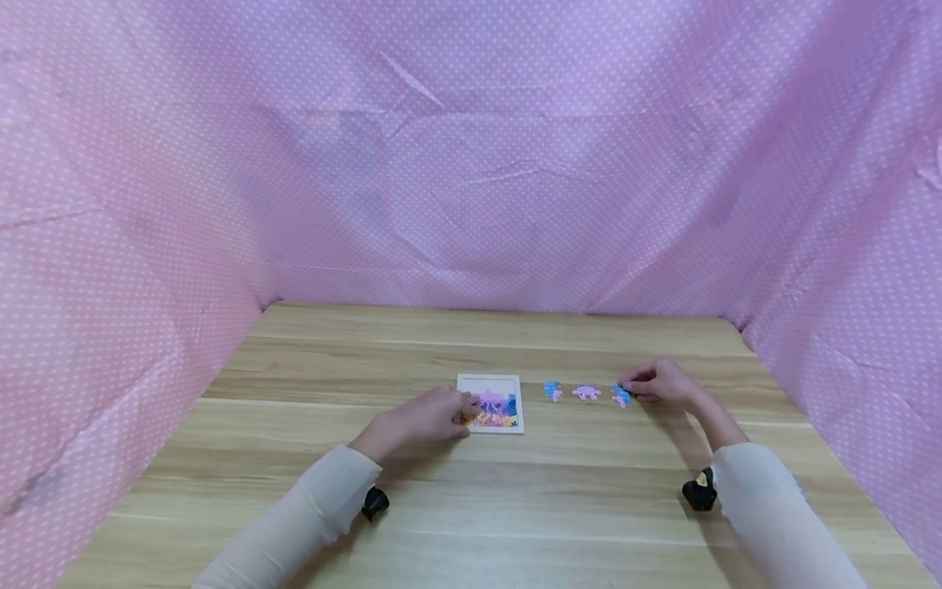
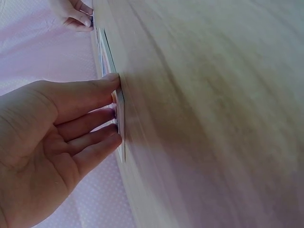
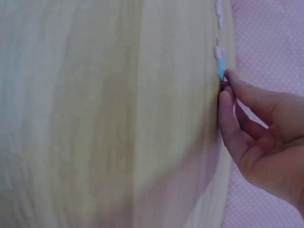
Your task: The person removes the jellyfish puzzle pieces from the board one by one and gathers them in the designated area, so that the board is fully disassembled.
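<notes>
A square puzzle tray with a pale rim lies on the table, its lower part filled with colourful pieces. My left hand rests on the tray's left side; in the left wrist view its thumb and fairly straight fingertips touch the frame. To the right, my right hand pinches the edge of a blue and pink puzzle piece at the table surface. That piece shows beside the thumb tip in the right wrist view. Fingers hide part of both the tray and this piece.
Between the tray and my right hand lie a pink puzzle piece and another blue and pink piece. The wooden table is bounded by a pink dotted cloth at the back and both sides.
</notes>
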A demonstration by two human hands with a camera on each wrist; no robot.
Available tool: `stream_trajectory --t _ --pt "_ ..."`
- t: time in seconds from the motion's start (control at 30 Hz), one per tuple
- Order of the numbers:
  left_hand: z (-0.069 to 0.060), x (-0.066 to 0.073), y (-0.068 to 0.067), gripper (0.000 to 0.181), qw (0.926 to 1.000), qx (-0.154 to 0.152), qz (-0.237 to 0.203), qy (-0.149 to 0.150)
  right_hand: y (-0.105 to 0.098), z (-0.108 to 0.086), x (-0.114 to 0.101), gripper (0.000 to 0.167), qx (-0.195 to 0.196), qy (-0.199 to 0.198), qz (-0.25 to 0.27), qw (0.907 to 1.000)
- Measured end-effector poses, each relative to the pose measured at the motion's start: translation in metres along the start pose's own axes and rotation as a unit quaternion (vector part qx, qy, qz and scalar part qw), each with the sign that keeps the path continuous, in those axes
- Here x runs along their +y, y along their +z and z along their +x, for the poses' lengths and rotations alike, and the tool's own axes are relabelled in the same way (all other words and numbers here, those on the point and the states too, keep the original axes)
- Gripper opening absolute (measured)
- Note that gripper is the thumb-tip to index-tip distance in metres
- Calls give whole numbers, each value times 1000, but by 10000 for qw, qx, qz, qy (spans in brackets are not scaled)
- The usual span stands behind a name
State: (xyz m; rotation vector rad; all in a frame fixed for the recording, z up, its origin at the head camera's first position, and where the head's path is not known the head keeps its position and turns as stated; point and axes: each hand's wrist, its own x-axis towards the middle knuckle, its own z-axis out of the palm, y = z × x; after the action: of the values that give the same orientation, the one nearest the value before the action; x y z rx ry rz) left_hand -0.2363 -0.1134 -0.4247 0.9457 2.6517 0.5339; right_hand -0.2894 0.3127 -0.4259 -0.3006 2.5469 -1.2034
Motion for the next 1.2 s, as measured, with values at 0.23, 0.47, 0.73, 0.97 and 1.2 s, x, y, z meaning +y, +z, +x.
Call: stream_trajectory --t 0.23,0.47,0.73,0.97,1.2 --pt "1 0 -2 36 10000 14 1 -46 -4 2 -8 37 -143 246 613 9977" --pt "2 0 -3 35 10000 46 10 21 1 11 -25 40 -126 77 550 9984" --pt "5 1 -3 36 9999 35 125 94 14 20 -47 37 -250 -168 184 9994" --pt "5 1 -2 38 9999 -37 133 80 31 32 -61 36 -235 -367 -100 9990" --pt "3 1 -1 37 9998 -7 159 75 55 44 -75 37 -542 -422 322 9971"
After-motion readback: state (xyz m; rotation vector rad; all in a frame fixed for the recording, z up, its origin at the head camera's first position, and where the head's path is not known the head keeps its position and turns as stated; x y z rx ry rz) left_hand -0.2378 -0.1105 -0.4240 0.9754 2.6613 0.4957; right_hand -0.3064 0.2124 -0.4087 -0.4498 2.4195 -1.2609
